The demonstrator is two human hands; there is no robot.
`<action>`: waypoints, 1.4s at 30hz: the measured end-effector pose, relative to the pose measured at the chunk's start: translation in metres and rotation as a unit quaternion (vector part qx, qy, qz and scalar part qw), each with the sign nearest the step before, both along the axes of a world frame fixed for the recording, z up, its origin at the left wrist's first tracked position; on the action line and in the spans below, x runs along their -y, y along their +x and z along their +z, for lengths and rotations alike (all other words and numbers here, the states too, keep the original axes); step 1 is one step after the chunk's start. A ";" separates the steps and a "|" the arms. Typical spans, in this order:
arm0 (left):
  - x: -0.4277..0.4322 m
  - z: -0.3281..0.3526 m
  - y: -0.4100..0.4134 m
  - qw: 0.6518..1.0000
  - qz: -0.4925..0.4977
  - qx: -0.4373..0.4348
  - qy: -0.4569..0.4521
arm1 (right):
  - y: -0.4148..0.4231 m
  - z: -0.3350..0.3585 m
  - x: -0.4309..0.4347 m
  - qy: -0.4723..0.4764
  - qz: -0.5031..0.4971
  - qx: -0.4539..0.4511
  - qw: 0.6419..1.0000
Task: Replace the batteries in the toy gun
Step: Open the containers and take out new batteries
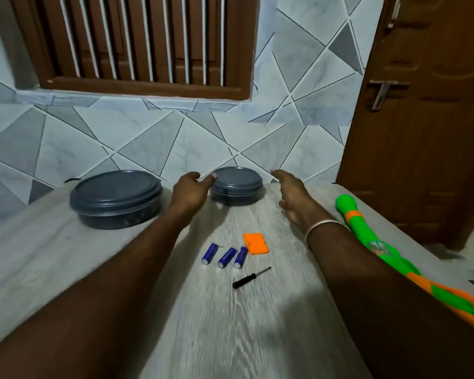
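A person stands at a pale wood-grain table [244, 324], both bare arms stretched out over it toward the tiled wall.

At 12 o'clock, on the far edge, sits a small round dark grey container [237, 187] with its lid on. The left hand [190, 188] is just beside it at its 9 o'clock side. Its fingers are loosely curled and the thumb tip meets the rim of the lid, and nothing is wrapped in the hand. The right hand [292, 194] hangs at the container's 3 o'clock side, apart from it, with its fingers fairly straight and close together, holding nothing. A silver bangle [324, 228] circles that wrist.

At 10 o'clock stands a larger lidded container [115, 199] of the same grey.

Between the forearms, near the table's middle, three blue batteries [225, 256] lie side by side. Just beside them at 2 o'clock lies a flat orange battery cover [256, 243], and at their 5 o'clock a small black-handled screwdriver [251, 277].

The toy gun [378, 248], bright green and orange, lies along the table's edge at 3 o'clock, partly hidden behind the right forearm. No hand touches it.

A brown door [427, 132] stands beyond it.
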State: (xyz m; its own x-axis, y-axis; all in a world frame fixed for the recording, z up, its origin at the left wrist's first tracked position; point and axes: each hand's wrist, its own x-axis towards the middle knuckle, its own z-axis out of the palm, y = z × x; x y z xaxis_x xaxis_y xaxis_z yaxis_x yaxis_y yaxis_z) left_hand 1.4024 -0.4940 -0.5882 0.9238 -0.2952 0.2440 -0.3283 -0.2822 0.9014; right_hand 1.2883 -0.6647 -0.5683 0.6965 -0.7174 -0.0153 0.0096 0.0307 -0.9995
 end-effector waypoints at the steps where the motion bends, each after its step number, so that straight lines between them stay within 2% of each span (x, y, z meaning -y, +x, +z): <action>1: 0.003 -0.001 0.010 1.000 -0.001 -0.015 -0.006 | 0.012 -0.002 0.004 0.003 0.002 -0.011 1.000; 6: 0.028 -0.015 0.052 0.997 -0.007 -0.074 -0.002 | 0.056 -0.010 0.023 0.018 0.012 -0.024 0.999; 10: 0.051 -0.025 0.063 0.988 -0.028 -0.131 -0.073 | 0.088 -0.026 0.032 0.019 0.031 -0.030 0.999; 14: 0.059 -0.029 0.070 0.989 -0.047 -0.112 -0.090 | 0.120 -0.053 0.049 0.004 0.040 -0.036 0.999; 17: 0.055 -0.023 0.063 0.985 -0.049 -0.115 -0.119 | 0.111 -0.046 0.038 0.006 0.031 -0.029 0.999; 24: 0.023 0.003 0.015 0.983 -0.058 -0.086 -0.152 | 0.054 -0.008 0.006 -0.065 0.002 0.041 0.997; 28: -0.006 0.010 -0.033 0.985 -0.056 -0.048 -0.157 | 0.000 0.000 -0.029 -0.065 -0.059 0.066 0.994; 37: -0.073 -0.005 -0.156 0.987 -0.066 -0.020 -0.148 | -0.131 -0.033 -0.117 -0.057 -0.204 0.069 0.975; 42: -0.085 -0.024 -0.193 0.988 -0.079 -0.034 -0.127 | -0.170 -0.057 -0.138 -0.026 -0.220 0.091 0.971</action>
